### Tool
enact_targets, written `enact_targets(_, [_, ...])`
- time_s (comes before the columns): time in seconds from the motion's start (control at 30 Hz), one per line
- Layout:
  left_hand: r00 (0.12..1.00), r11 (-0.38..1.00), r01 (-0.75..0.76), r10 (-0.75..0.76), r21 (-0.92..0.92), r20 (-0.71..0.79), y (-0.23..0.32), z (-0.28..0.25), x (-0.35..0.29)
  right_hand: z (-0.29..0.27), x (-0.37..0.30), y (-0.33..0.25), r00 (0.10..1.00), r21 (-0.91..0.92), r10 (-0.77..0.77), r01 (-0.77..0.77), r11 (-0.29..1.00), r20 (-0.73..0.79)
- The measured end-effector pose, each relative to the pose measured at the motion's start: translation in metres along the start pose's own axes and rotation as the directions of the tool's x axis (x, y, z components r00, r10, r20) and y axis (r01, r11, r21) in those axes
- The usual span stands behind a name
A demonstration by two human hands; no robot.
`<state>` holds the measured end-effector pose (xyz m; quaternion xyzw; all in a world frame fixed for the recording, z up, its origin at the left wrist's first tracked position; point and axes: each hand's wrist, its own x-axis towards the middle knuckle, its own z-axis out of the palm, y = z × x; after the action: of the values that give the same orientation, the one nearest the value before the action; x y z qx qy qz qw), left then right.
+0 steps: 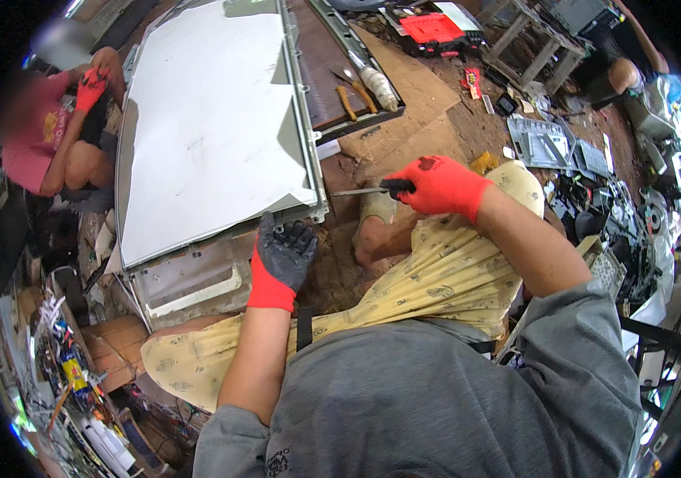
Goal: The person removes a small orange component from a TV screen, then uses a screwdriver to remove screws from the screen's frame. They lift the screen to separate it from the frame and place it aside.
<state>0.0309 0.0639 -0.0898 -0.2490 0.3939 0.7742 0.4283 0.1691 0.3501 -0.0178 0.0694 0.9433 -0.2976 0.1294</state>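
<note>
My right hand [436, 187], in a red glove with dark fingertips, is closed round the dark handle of a screwdriver [356, 191]. Its metal shaft points left, toward the near right corner of a large flat panel [213, 119]. A white sheet covers most of that panel, inside a thin metal frame. At the panel's near edge is my left hand [283, 259], gloved in red and dark grey. One finger reaches up to the edge while the others curl in; whatever they hold is too small to make out.
Beyond the panel lie orange-handled pliers [347, 102] and a wrapped roll [378, 88] on a dark frame. A red toolbox [433, 30] sits farther back. One person [57, 131] in red gloves squats at left; another [623, 68] is at far right. Scrap parts [579, 183] litter the right.
</note>
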Motion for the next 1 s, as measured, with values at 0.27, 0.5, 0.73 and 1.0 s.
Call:
enact_targets(0.27, [1.0, 1.0, 0.013, -0.013, 0.018, 0.004, 0.005, -0.004, -0.001, 0.019, 0.01, 0.01, 0.997, 0.025, -0.073, 0.074, 0.997, -0.03])
enact_targets(0.5, [1.0, 1.0, 0.012, -0.012, 0.023, 0.001, 0.005, -0.006, -0.001, 0.032, 0.014, 0.023, 0.993, 0.051, -0.094, 0.098, 0.994, -0.072])
enact_targets(0.73, [1.0, 0.999, 0.009, -0.008, 0.045, -0.017, 0.003, -0.004, 0.0, 0.036, 0.022, 0.03, 0.996, 0.132, -0.094, 0.093, 0.987, 0.006])
enact_targets(1.0, [0.997, 0.988, -0.056, 0.062, 0.142, -0.042, 0.002, -0.006, 0.0, 0.027, 0.024, 0.019, 0.993, 0.193, -0.114, 0.103, 0.976, 0.044])
